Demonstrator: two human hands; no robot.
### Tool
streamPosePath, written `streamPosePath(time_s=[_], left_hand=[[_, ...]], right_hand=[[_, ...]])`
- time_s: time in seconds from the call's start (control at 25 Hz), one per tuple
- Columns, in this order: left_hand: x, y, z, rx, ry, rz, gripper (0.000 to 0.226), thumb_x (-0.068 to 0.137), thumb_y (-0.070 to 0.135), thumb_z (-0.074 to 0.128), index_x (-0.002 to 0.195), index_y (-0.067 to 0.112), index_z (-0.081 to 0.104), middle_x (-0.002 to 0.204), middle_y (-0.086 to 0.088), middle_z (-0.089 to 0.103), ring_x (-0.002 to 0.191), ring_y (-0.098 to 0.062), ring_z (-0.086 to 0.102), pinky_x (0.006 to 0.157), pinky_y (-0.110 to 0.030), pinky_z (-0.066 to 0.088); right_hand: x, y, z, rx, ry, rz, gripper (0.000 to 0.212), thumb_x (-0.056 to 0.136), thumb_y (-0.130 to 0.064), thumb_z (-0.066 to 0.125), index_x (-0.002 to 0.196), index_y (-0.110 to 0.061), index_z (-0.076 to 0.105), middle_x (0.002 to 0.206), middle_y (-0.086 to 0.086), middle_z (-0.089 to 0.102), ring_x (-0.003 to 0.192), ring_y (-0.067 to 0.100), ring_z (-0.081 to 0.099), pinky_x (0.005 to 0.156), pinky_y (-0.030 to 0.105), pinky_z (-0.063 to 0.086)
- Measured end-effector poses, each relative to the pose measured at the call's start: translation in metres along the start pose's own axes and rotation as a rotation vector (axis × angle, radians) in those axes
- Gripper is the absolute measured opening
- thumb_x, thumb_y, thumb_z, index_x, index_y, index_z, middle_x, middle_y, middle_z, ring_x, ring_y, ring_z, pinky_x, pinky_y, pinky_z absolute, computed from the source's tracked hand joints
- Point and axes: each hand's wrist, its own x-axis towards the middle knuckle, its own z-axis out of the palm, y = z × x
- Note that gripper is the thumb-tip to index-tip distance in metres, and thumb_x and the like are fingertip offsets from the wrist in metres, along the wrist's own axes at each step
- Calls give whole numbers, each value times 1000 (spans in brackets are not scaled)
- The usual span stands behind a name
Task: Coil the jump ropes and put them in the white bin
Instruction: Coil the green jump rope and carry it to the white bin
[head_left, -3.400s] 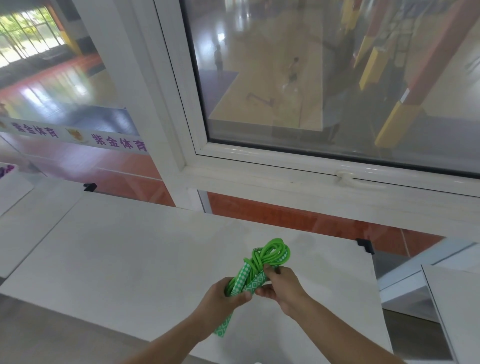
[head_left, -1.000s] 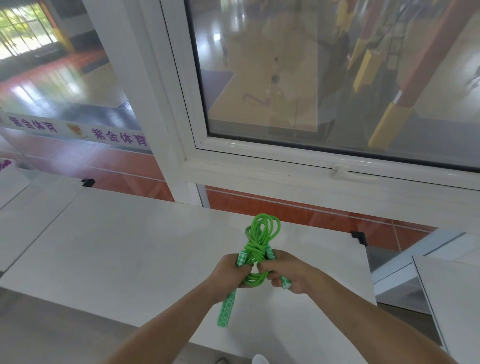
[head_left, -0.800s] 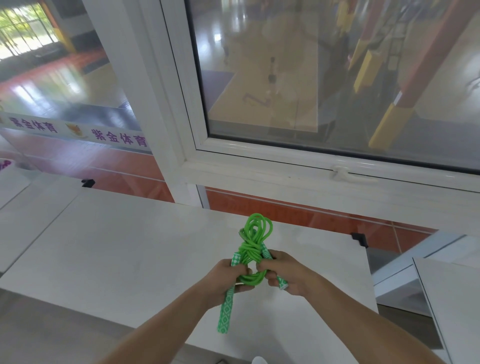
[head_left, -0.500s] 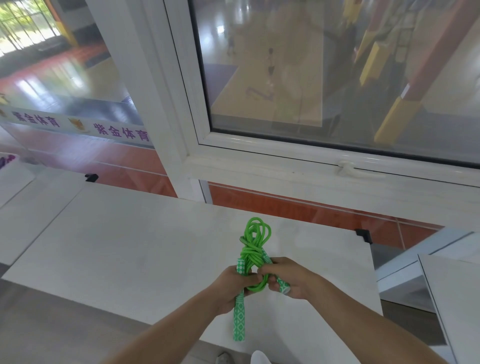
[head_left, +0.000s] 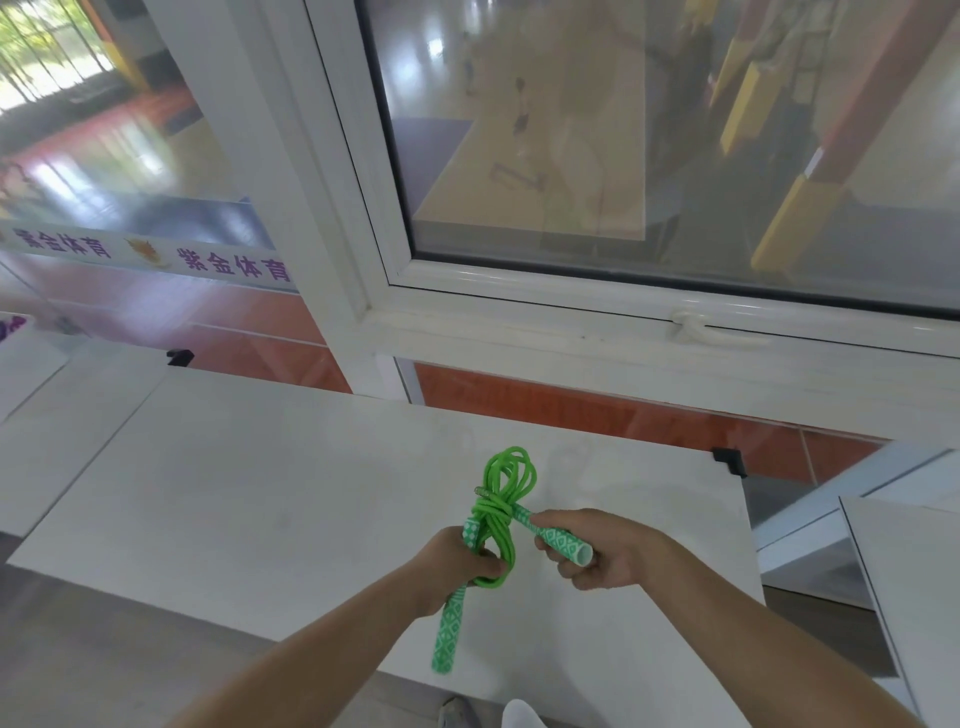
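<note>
A green jump rope (head_left: 501, 499) is bundled into a coil with its cord wound round the middle, held just above the white table (head_left: 260, 483). My left hand (head_left: 457, 561) grips the bundle together with one green-and-white patterned handle, whose end hangs down below my fist. My right hand (head_left: 597, 551) grips the other patterned handle (head_left: 558, 540), which sticks out to the right of the coil. The rope's loops stand up beyond both hands. No white bin is in view.
A white-framed window (head_left: 519, 322) with a latch (head_left: 691, 327) runs behind the table. Another white table (head_left: 914, 597) stands at the right across a gap, and more white surfaces (head_left: 31, 364) lie at the far left. Shoes show at the bottom edge.
My hands have drawn apart: the right hand has pulled its handle out to the right of the coil, and the wrap round the bundle looks tighter. The left handle hangs lower.
</note>
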Motion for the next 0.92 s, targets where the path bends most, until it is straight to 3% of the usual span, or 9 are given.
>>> streamPosePath(time_s=[0.08,0.2,0.4,0.52,0.64,0.8,0.92], left_hand=[[1,2,-2,85,6,18,19,76,9,80,75,13,61,66,2,60,60,-11,55,61,-21,46],[3,3,-2,124,-14,34,16,75,11,80,75,15,64,68,3,63,62,-11,58,62,-22,47],[0,-2,8,144,-8,37,15,73,14,81,81,13,68,74,1,69,67,-11,63,67,-25,52],[0,-7,15,118,11,52,32,67,22,82,92,7,71,79,-3,73,72,-14,66,72,-33,56],[-2,-15,22,119,56,28,26,67,20,82,86,9,69,75,-1,69,69,-15,63,68,-30,53],[6,-11,26,-60,55,11,25,73,4,84,94,-3,72,83,-12,73,78,-21,70,83,-37,62],[6,-2,26,-24,24,71,24,74,7,83,95,3,73,82,-7,74,77,-17,70,83,-37,60]], right_hand=[[-5,-5,-2,8,-76,0,35,83,-46,77,83,-15,61,68,0,53,46,7,37,39,16,22],[-2,-4,4,63,-105,-10,33,84,-34,78,100,-9,62,92,10,69,44,5,44,36,12,34],[21,8,13,287,7,-78,20,90,-14,70,106,-3,66,84,10,65,62,15,50,56,24,35],[28,12,23,376,164,-139,17,94,-8,65,107,2,67,89,17,67,60,20,53,49,24,40],[26,8,14,461,305,-227,13,96,-5,62,105,5,64,94,21,65,64,27,63,52,28,55],[23,7,14,461,244,-184,13,93,-3,66,103,6,65,92,22,67,72,29,67,56,30,60],[26,7,17,483,251,-231,15,93,-3,65,106,6,66,102,24,70,78,29,67,60,31,61]])
